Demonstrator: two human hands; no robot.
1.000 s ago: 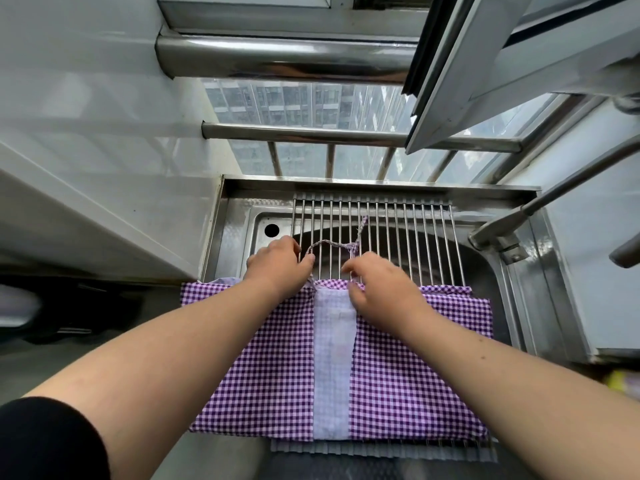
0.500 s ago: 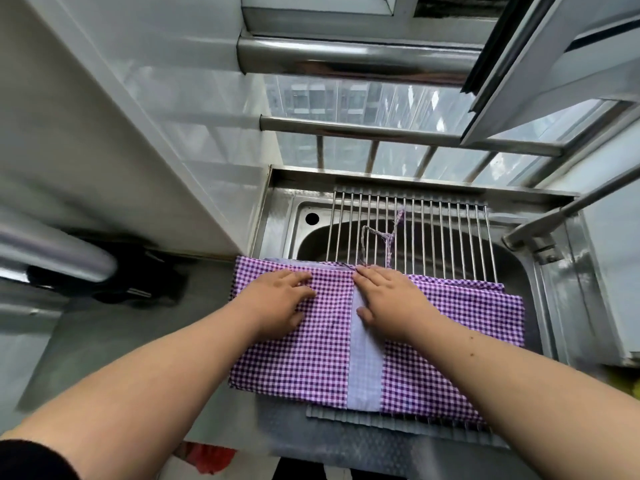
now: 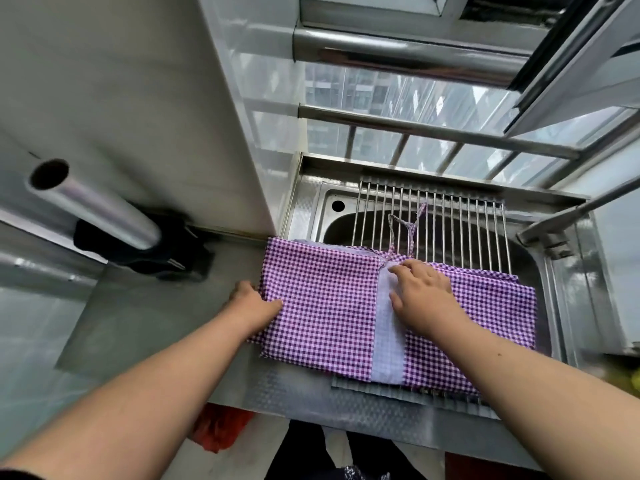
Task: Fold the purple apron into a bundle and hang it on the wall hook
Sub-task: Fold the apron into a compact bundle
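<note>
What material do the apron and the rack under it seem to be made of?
Apron: seemingly thin woven cotton-like cloth, matte; it shows a gingham check and soft folds. Rack: probably stainless steel, polished; its thin silver rods reflect light.

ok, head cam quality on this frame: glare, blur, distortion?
Head view: strong wide-angle bending, the window bars and wall edge splay outward. Daylight through the window glares off the top rail and the foil roll. The apron checks and both hands, left and right, are sharp; the frame's bottom corners go soft. Shadows are faint.
</note>
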